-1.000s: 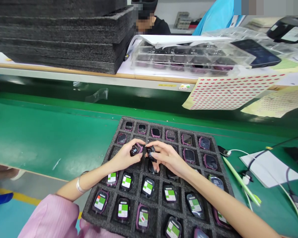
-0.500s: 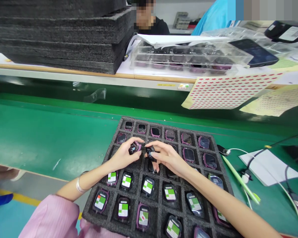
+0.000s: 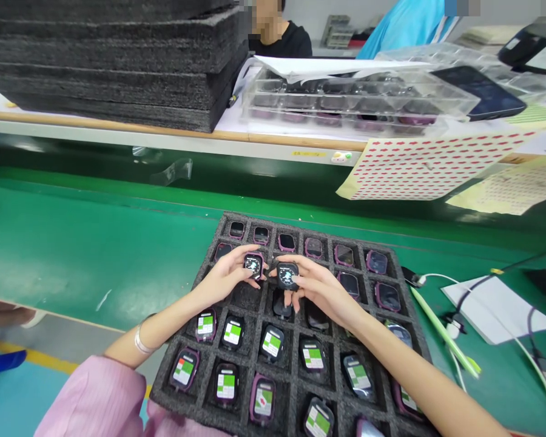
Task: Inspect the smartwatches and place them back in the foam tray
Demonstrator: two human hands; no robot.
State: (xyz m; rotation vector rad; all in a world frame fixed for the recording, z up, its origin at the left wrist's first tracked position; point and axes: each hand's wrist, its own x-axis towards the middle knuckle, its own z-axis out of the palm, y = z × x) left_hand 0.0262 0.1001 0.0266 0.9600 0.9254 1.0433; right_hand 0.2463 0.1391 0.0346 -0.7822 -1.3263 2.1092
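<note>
Over the tray (image 3: 295, 370), left hand (image 3: 222, 278) grips a smartwatch (image 3: 253, 265), right hand (image 3: 321, 291) another (image 3: 287, 275).

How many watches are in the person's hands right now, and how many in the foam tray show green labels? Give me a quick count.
Watch in the left hand: 1
Watch in the right hand: 1
Green-labelled watches in the foam tray: 10
Total: 12
</note>
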